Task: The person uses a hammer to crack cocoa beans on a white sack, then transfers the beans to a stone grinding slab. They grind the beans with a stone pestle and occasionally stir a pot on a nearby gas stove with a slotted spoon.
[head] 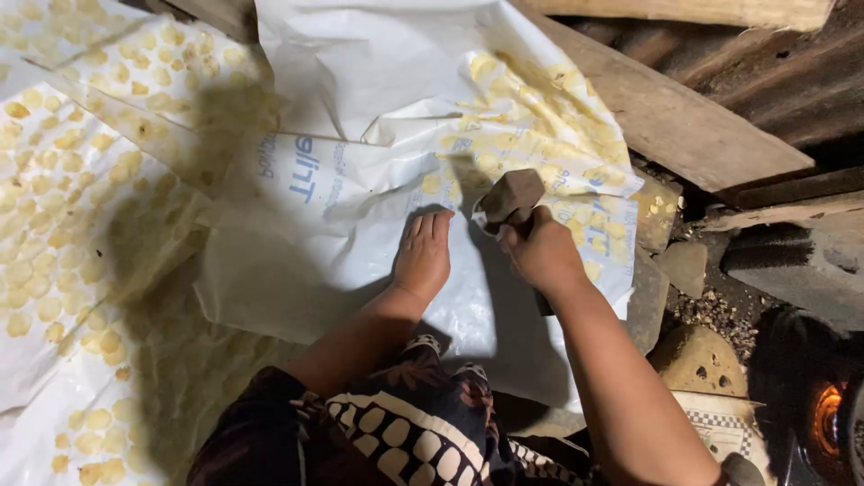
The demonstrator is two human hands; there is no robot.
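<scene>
Nearest the camera, a patterned dark garment (405,436) covers the person's lap, and both bare forearms extend forward from it.

The left hand (423,255) lies flat, palm down and fingers extended, on a white plastic sheet (306,243). It grasps nothing; it presses the sheet against the surface beneath.

The right hand (543,255) is clenched around the handle of a wooden mallet (509,200). The blocky brown head is raised just above the sheet, just beside the left fingertips. The lower handle end projects below the fist.

Risk assessment: the mallet head stands very close to the left fingers. A blow landing off line would probably strike them. The sheet looks smooth and creased; a slip under the pressing palm could shift the strike area. Low, uneven light and the hands' own shadows reduce accuracy.

Condition of the sheet: white, wrinkled, partly folded, with blue print on one panel. Flattened pale yellow discs (540,117) cover its far portion in close rows. What lies directly under the mallet cannot be determined.

To the left, further sheets (63,225) carry the same yellow discs. Beyond, to the right, rough wooden planks (684,126) and stones (697,360) lie on the ground. A glowing fire (826,418) shows at the lower right edge.
</scene>
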